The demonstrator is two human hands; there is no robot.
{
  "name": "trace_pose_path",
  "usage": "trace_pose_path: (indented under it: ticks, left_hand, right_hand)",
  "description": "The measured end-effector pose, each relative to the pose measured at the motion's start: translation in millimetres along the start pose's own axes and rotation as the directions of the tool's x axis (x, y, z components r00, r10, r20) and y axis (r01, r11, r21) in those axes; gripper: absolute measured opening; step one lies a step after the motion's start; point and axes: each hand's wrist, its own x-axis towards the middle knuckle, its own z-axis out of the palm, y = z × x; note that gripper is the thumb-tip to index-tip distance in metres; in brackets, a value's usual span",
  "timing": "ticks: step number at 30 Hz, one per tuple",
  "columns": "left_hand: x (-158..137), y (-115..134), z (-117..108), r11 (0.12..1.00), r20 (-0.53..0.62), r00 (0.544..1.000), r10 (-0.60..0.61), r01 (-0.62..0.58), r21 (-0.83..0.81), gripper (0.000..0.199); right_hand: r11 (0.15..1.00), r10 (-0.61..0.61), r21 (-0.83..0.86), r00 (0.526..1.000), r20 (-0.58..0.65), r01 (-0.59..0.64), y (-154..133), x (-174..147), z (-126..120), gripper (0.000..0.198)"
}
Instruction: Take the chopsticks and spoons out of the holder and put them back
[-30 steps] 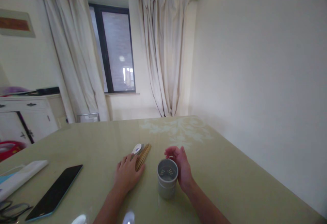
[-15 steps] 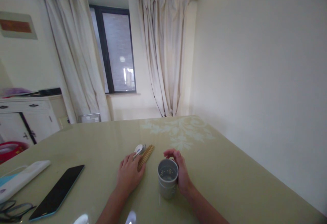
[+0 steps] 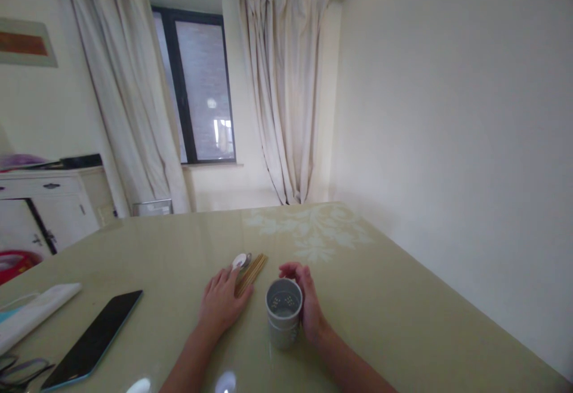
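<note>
A grey cup [image 3: 285,328] with a holed insert at the bottom of its open mouth stands upright on the table. My right hand [image 3: 310,304] curves round its right and far sides, fingers bent, the thumb hard to make out. Left of the cup, my left hand [image 3: 222,302] lies palm down with fingers stretched out over the near ends of the cutlery. From under it stick out a bundle of wooden chopsticks [image 3: 254,271], a white spoon [image 3: 239,260] and a metal spoon [image 3: 249,258]. The fingers hide the spoon handles.
On the left of the glossy table [image 3: 385,321] lie a dark phone [image 3: 96,339], a long white device [image 3: 42,312] and dark-framed glasses [image 3: 24,372]. A wall [image 3: 447,112] runs along the right edge. A white cabinet [image 3: 67,202] stands beyond the left side.
The cup and my right hand have shifted slightly left, nearer the chopsticks. My left hand has slid a little left, baring more of the chopsticks. The view has turned slightly.
</note>
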Motion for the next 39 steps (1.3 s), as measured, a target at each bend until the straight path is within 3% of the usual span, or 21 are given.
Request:
trace_pose_path:
  ticks: [3, 12, 15, 21, 26, 33, 36, 39]
  left_hand:
    - [4, -3, 7, 0.997, 0.066, 0.997, 0.033, -0.028, -0.075, 0.065]
    - [-4, 6, 16, 0.949, 0.056, 0.985, 0.163, -0.141, -0.281, 0.063]
    - [-9, 16, 7, 0.948, 0.054, 0.982, 0.183, -0.162, -0.273, 0.056]
    - [-14, 27, -9, 0.959, 0.001, 0.976, 0.216, -0.212, -0.189, 0.020]
    - [-16, 33, -13, 0.946, 0.040, 0.971, 0.235, -0.219, -0.238, 0.017]
    - [-18, 38, -17, 0.950, 0.066, 0.964, 0.259, -0.241, -0.199, 0.019]
    - [-16, 41, -19, 0.930, 0.001, 0.972, 0.234, -0.223, -0.291, 0.015]
    - [-14, 44, -22, 0.860, -0.071, 0.987, 0.147, -0.163, -0.483, 0.020]
  right_hand:
    - [1.000, 0.014, 0.022, 1.000, 0.006, -0.015, 2, -1, 3, 0.072]
    - [1.000, 0.004, -0.025, 0.999, 0.038, -0.003, 14, -11, 11, 0.071]
    - [1.000, -0.019, -0.023, 1.000, 0.024, 0.020, 14, -4, 9, 0.071]
    - [0.995, -0.062, -0.082, 0.992, -0.109, 0.053, 0, 26, -15, 0.074]
    - [0.992, -0.039, -0.129, 0.985, -0.169, 0.017, -4, 36, -26, 0.071]
    - [0.971, -0.002, -0.236, 0.991, -0.130, -0.029, 5, 31, -23, 0.067]
    - [0.958, 0.011, -0.285, 0.996, -0.088, -0.036, 7, 31, -23, 0.057]
    - [0.955, 0.031, -0.294, 0.999, -0.031, -0.039, 5, 31, -20, 0.046]
